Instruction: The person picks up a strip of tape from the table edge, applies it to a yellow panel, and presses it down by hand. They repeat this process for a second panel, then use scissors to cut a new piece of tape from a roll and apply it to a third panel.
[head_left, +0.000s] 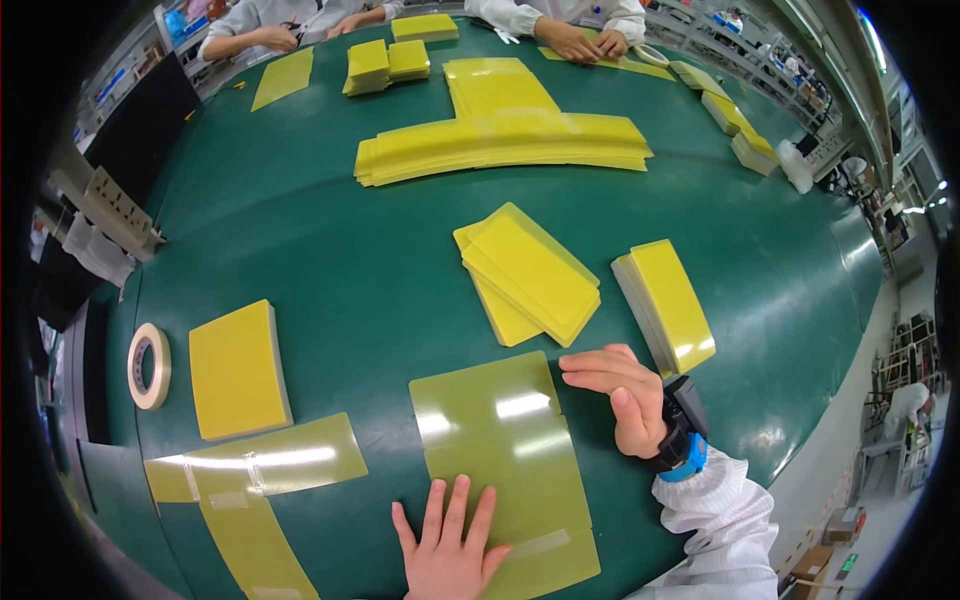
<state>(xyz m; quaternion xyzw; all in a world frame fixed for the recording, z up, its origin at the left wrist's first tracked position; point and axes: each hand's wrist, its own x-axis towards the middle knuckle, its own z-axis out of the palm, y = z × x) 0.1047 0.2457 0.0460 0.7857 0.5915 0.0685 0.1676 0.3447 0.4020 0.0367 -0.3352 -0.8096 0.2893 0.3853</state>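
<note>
Here my left hand (445,545) lies spread flat on taped sheets (505,455); my right hand (620,395), fingers together, touches their edge. I judge a nudge could misalign them.

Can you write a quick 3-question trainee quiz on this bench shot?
1. True or false: the left hand lies flat on the thin yellow sheets.
2. Which thing lies at the table's left edge? A) tape roll B) scissors C) glue bottle
3. Fill in: the right hand touches the sheets' ____ edge.

Key: 1 true. 2 A. 3 right; that wrist wears a blue-strapped device.
</note>
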